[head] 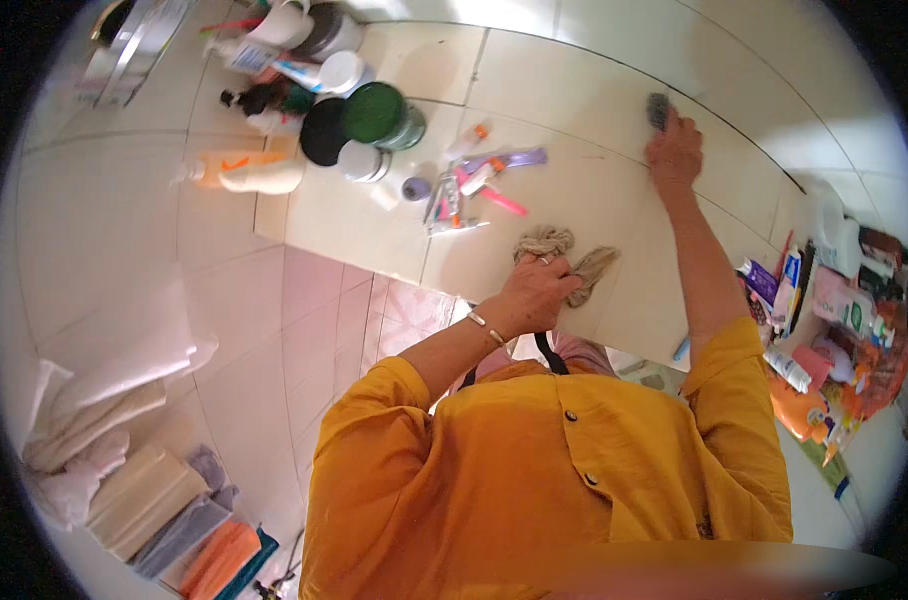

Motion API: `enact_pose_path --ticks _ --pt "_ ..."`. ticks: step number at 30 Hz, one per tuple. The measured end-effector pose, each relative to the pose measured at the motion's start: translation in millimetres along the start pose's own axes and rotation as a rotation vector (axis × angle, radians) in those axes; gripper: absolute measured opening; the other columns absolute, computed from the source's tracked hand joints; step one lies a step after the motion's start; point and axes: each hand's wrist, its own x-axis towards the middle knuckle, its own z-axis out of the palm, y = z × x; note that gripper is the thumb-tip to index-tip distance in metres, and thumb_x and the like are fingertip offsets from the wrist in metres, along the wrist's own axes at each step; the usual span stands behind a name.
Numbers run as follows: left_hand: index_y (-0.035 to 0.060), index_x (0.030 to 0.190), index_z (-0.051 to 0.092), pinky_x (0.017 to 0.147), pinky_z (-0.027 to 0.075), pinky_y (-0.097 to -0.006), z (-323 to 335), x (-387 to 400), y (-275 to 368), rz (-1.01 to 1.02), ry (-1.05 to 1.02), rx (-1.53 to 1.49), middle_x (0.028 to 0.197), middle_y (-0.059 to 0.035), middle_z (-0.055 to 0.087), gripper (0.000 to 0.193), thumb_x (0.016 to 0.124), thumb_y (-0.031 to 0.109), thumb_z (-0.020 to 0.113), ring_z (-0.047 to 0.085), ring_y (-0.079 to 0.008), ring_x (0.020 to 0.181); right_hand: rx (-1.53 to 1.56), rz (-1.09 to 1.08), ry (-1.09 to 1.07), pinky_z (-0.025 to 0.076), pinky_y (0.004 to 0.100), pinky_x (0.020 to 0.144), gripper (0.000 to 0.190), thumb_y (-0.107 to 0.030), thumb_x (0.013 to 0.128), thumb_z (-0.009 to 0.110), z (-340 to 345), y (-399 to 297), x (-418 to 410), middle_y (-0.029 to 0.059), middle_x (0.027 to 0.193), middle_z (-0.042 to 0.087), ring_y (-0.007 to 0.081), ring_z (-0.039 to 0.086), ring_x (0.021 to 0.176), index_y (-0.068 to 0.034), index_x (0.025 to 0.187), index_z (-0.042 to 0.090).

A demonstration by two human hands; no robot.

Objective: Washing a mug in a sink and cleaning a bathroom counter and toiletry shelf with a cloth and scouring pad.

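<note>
My left hand [540, 291] grips a bunched beige cloth [545, 241] near the front edge of the tiled counter [364, 225]; part of the cloth sticks out to the right of my fingers. Farther off to the right, my right hand [676, 150] is stretched out over the counter near the wall. In its fingers is a small dark grey pad [657, 111], perhaps a scouring pad. To the left of the cloth, a pink razor [503, 201], a purple item [508, 157] and several small tubes lie in a loose pile.
Jars, including one with a green lid [373, 112], stand at the left with a mug [281, 26] and tubes. An orange bottle [251, 171] lies by the counter's left edge. Bottles and tubes crowd the right end, near a pink bottle [836, 300]. Folded cloths [150, 491] are at lower left.
</note>
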Motion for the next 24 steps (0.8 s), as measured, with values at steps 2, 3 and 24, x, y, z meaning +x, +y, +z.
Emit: enact_pose_path --ticks 2,3,24 --pt "0.0144 0.101 0.060 0.073 0.039 -0.0407 -1 -15 -7 -0.015 0.014 0.008 0.092 -0.0055 0.053 0.040 0.062 0.007 0.061 0.054 -0.0260 0.091 0.044 -0.061 -0.046 0.048 0.0440 0.079 0.053 -0.019 0.076 0.058 -8 -57 -6 0.0093 0.111 0.048 0.0286 0.049 0.103 -0.014 0.127 0.044" --pt "0.0141 0.102 0.060 0.074 0.039 -0.0420 -1 -23 -13 -0.066 0.050 0.025 0.093 -0.0062 0.053 0.041 0.062 0.007 0.061 0.053 -0.0268 0.091 0.078 -0.065 -0.069 0.048 0.0436 0.079 0.054 -0.019 0.075 0.059 -11 -78 -8 0.0093 0.110 0.048 0.0285 0.049 0.103 -0.014 0.127 0.044" --pt "0.0104 0.119 0.050 0.084 0.037 -0.0457 -10 -79 -81 -0.172 0.588 -0.021 0.110 -0.0081 0.052 0.054 0.067 0.014 0.061 0.051 -0.0271 0.104 0.317 -0.391 0.215 0.048 0.0410 0.079 0.050 -0.014 0.071 0.061 13 -184 -7 0.0075 0.115 0.050 0.0309 0.050 0.098 -0.019 0.120 0.052"
